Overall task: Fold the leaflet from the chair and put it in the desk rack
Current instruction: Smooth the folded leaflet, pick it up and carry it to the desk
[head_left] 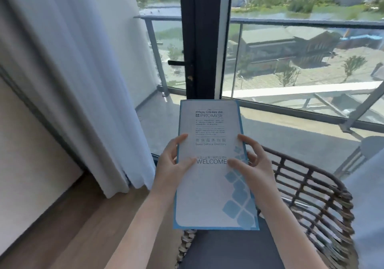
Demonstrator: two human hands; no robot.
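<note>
We hold the white-and-blue printed paper leaflet upright in centre frame, over the woven wicker chair with dark seat cushion at lower right. Left hand clamps the leaflet's left edge, thumb on the front near the "WELCOME" line, fingers wrapped along the edge. Right hand grips the right edge, thumb on the front, remaining fingers behind the page. Both hands closed on the leaflet, neither free.

Leaflet is clear of the chair, so pickup looks done. It reads as a flat closed panel with a blue edge peeking out on the right; we can't tell if more panels sit behind. Step in hand, as we judge it: folding or squaring up the fold. White sheer curtain fills the left of frame, dark door frame and glass balcony rail fill the top.

No worktop or rack in view. Next move likely calls for pressing the panels flush, then turning away from the window to find the rack.
</note>
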